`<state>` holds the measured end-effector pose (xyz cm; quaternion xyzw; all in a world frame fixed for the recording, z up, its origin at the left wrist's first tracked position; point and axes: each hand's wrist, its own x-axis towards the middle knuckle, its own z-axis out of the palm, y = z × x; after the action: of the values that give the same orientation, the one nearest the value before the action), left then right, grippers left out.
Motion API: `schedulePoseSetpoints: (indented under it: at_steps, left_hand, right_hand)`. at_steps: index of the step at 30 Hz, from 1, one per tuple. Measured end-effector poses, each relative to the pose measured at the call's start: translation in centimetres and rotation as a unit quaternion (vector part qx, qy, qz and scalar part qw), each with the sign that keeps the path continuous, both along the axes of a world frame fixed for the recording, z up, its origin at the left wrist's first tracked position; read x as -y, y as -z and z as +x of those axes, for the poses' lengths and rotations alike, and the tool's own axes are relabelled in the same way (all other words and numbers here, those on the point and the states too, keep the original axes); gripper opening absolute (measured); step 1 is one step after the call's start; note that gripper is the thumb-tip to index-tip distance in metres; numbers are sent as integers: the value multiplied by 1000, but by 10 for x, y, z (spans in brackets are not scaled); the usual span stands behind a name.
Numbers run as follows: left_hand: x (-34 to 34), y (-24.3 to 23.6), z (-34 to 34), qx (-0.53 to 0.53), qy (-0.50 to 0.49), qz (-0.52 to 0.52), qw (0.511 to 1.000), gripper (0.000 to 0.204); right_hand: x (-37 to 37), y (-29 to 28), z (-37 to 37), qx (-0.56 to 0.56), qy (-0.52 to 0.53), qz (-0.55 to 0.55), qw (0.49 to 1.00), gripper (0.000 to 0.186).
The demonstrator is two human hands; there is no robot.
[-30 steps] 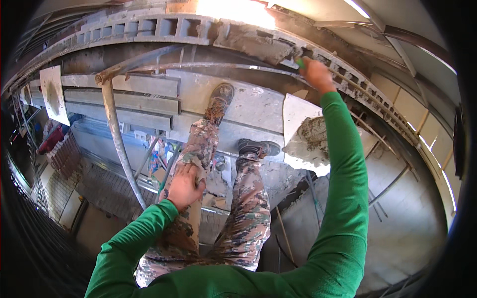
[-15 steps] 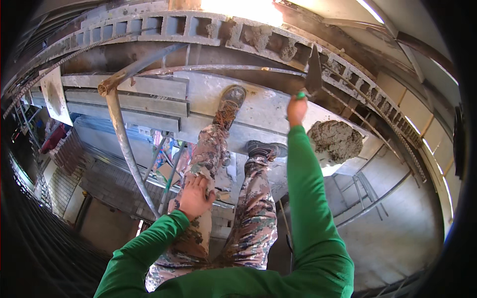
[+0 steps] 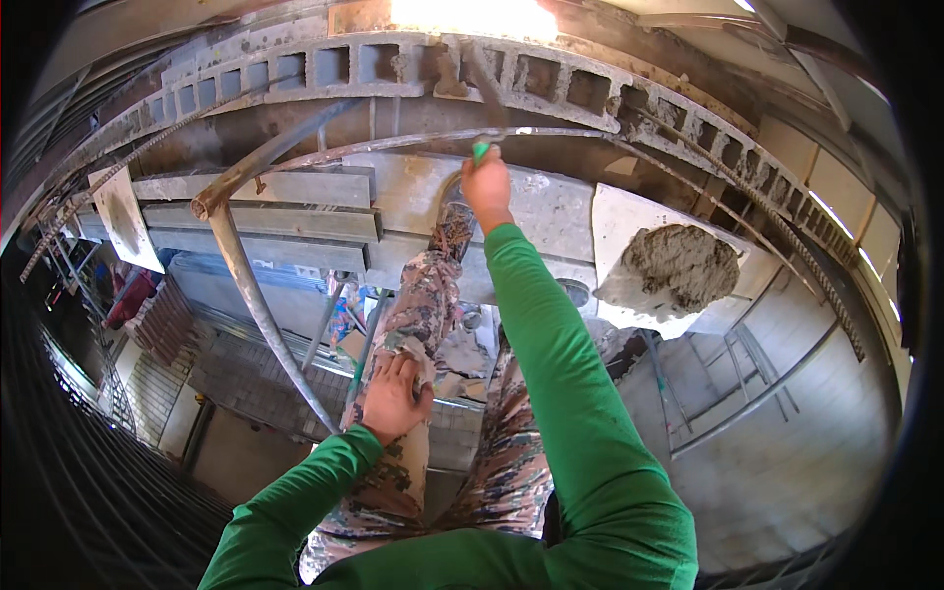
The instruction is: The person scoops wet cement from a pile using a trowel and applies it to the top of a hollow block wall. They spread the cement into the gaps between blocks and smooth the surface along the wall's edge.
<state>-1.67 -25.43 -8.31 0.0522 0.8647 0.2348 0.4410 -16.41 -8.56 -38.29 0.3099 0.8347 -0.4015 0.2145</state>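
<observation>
I see my right hand [image 3: 486, 184] closed round the green handle of a grey steel trowel [image 3: 479, 84], its blade up against the row of hollow grey concrete blocks [image 3: 413, 61]; glare above washes out the blade tip. My left hand [image 3: 393, 393] lies fingers spread on my camouflage-trousered thigh [image 3: 413, 324], gripping nothing. The square board heaped with wet grey mortar [image 3: 678, 265] sits well to the right — its near edge is partly behind my sleeve. A rusty steel scaffold tube [image 3: 251, 295] crosses on the left; open drop beneath. Half a second ago the trowel was further right, above the mortar.
</observation>
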Motion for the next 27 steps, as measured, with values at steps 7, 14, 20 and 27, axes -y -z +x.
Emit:
schedulePoseSetpoints:
  at_steps: [7, 14, 20, 27]
  left_hand:
    - [-8, 1, -5, 12, 24, -10, 1000, 28]
    - [-14, 1, 2, -4, 42, 4, 999, 27]
    - [-23, 0, 8, -35, 94, -21, 995, 27]
    - [-54, -7, -3, -58, 170, -23, 984, 25]
  right_hand:
    - [12, -2, -5, 52, -71, -32, 996, 36]
    - [-46, 0, 47, 41, 101, -18, 994, 32]
    - [-76, -7, 80, 43, 154, 10, 987, 31]
    - [-187, -7, 93, 18, 36, 49, 998, 31]
